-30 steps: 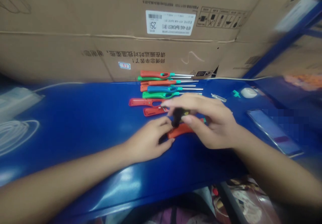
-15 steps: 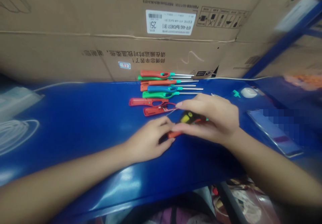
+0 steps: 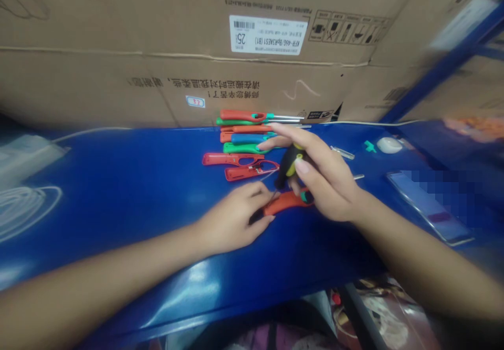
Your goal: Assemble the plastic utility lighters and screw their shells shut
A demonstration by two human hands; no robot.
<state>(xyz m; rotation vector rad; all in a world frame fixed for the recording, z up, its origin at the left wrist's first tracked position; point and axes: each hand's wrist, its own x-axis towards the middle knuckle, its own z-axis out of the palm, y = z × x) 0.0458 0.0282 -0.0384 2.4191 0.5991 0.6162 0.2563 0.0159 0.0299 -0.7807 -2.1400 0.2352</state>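
Note:
My left hand is curled on the blue table, pinching the near end of an orange lighter body. My right hand grips a black and yellow screwdriver, held tilted with its tip down near the orange lighter. Two more orange lighter shells lie just behind my left fingers.
A row of finished red, green and blue lighters lies against a big cardboard box. A phone lies at the right, near a small white object and a teal part. White cable coils at the left.
My right hand has turned the screwdriver from lying low over the lighter to a steeper tilt, and lifted slightly. My left hand stays put on the orange lighter.

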